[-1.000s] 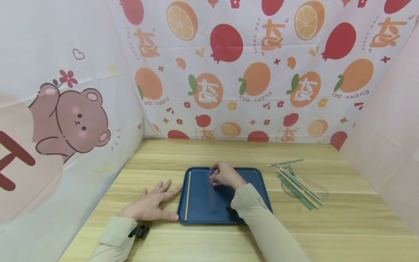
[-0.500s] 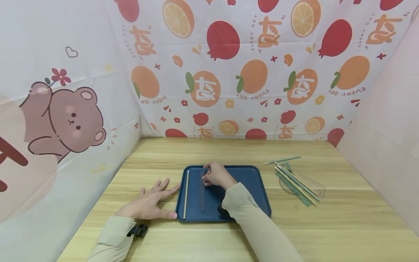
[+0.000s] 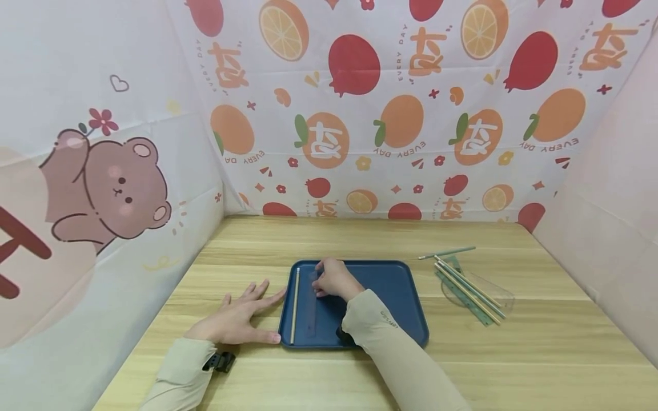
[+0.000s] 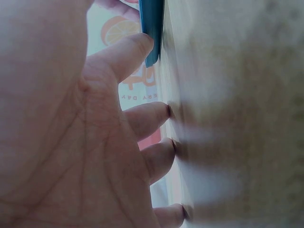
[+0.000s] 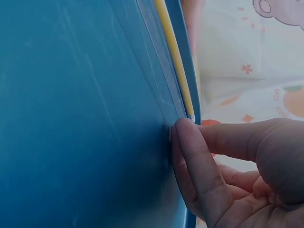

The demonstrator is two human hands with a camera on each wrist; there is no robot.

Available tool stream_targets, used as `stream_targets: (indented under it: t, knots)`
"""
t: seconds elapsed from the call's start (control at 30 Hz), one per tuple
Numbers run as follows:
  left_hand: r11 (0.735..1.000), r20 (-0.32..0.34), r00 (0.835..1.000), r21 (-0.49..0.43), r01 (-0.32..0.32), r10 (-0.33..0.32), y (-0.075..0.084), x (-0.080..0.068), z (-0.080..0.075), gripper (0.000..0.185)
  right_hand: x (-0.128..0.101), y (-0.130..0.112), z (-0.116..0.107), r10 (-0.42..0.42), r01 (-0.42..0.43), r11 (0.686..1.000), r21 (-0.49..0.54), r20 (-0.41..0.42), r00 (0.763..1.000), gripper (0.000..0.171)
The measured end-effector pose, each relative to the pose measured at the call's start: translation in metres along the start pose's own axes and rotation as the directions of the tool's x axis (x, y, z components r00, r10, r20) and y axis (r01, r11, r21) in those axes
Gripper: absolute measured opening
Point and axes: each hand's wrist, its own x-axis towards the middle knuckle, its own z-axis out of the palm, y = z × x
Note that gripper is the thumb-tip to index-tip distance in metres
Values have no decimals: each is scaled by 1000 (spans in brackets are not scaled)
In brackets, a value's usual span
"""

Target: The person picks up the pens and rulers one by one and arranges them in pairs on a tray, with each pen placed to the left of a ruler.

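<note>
A clear ruler (image 3: 311, 311) lies lengthwise over the blue tray (image 3: 370, 302), and my right hand (image 3: 335, 279) pinches it near its far end. Just left of it, a yellow pencil (image 3: 295, 308) rests along the tray's left side. The right wrist view shows the thumb and fingers (image 5: 194, 156) at the end of the see-through strip, close beside the pencil. My left hand (image 3: 236, 319) is spread on the table at the tray's left edge, its thumb touching the rim. In the left wrist view, straight fingertips (image 4: 161, 159) rest on the wood beside the tray corner.
On the right of the wooden table (image 3: 555, 348) lie several yellow and green pencils (image 3: 470, 288) over a green ruler (image 3: 483, 317) and a clear protractor-like piece (image 3: 506, 299). One green pencil (image 3: 447, 253) lies apart behind them. Printed cloths (image 3: 390, 114) stand around the table.
My right hand has slid the clear ruler leftward across the tray, closer to the yellow pencil, and straightened it. The left hand has stayed at the tray's edge.
</note>
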Motion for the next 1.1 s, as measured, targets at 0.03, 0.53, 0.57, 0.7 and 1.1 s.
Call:
stream_targets:
  t: [0.03,0.53,0.57,0.7,1.1]
  knots:
    - [1000,-1,1000,3,-4,4,0,0,-1,102,0,-1,1,0,0,1000,-5,0,1000,42]
    - [1000,-3,1000,11,2,-2,1,-2,0,102,-1,-6,13,-9,7,998,-68,-28,1000,33]
    - [1000,-4,1000,13,0,0,1,-2,1,102,-1,-7,14,-10,8,997,-74,-30,1000,33]
    - [1000,2,1000,10,10,-10,-1,-1,1,101,0,-9,17,2,-5,995,-97,-27,1000,34]
    - [1000,6,1000,2,11,-11,0,-1,1,100,-1,-11,21,-1,-6,991,-135,-48,999,35]
